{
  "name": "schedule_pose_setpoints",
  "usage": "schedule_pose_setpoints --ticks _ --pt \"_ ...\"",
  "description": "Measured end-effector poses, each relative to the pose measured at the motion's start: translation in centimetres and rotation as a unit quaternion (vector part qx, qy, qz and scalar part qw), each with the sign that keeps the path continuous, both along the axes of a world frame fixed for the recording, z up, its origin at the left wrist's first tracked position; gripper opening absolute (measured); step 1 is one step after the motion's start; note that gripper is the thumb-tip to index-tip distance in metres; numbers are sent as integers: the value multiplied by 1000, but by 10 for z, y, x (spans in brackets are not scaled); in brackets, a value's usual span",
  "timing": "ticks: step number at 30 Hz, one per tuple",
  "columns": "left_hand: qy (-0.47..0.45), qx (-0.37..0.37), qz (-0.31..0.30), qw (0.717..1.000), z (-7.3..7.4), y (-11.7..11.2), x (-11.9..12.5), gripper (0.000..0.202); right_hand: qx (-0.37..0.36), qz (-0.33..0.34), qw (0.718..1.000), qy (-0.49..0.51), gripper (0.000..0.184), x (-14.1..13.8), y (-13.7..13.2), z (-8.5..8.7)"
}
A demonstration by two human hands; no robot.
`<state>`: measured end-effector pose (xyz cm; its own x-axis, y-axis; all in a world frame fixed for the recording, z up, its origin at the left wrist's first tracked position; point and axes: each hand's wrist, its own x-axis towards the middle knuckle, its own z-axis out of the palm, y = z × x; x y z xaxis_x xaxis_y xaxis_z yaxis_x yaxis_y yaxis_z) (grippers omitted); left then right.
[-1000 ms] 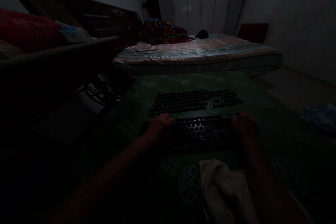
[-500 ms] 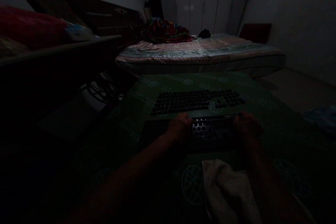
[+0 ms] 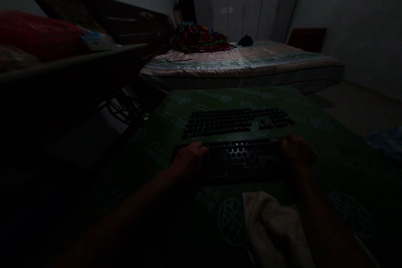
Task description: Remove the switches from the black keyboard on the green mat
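Observation:
A dark keyboard base (image 3: 240, 157) without its keycaps lies on a green table. My right hand (image 3: 297, 150) is closed around its right end. Over the left part of the base, my left hand (image 3: 191, 157) rests with its fingers bent together; whether it pinches anything is too dark to see. Behind the base, loose black keycaps (image 3: 220, 121) are laid out in keyboard order. A pale crumpled cloth (image 3: 273, 224) lies in front of the base, beside my right forearm.
The green table cover (image 3: 207, 96) carries white globe prints. Beyond it stands a bed (image 3: 260, 58) with a red patterned blanket (image 3: 201, 37). A shelf (image 3: 125, 49) at the left bears a red bag (image 3: 40, 35). The room is very dim.
My left hand has slid left along the keyboard base, uncovering more of its middle. My right hand stays at the right end.

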<state>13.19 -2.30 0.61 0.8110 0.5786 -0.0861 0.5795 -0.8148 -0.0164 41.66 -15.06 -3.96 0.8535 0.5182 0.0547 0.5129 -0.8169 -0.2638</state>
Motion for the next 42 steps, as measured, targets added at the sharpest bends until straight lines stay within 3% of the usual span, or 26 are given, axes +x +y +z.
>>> schedule_pose_setpoints --ticks 4,9,18,25,32,38,42 --pt "20 -9 5 1000 5 -7 -18 29 -5 2 1000 -4 34 1 0 -2" --pt "31 3 3 1000 6 -18 -21 26 -2 0 1000 -5 35 3 0 -4" --pt "12 12 -8 1000 -3 -42 5 19 2 9 1000 -13 35 0 -2 -2" --pt "-69 -29 -73 995 -10 -58 20 17 -2 4 1000 -7 34 1 0 -2" --pt "-246 -96 -70 962 -19 -68 -24 19 3 17 1000 -14 37 1 -2 -2" --pt "-325 -111 12 939 -16 -73 -77 17 -19 16 1000 -13 36 2 -2 0" --pt "-349 -109 73 928 -18 -75 -101 16 -23 38 999 -17 38 -3 0 15"
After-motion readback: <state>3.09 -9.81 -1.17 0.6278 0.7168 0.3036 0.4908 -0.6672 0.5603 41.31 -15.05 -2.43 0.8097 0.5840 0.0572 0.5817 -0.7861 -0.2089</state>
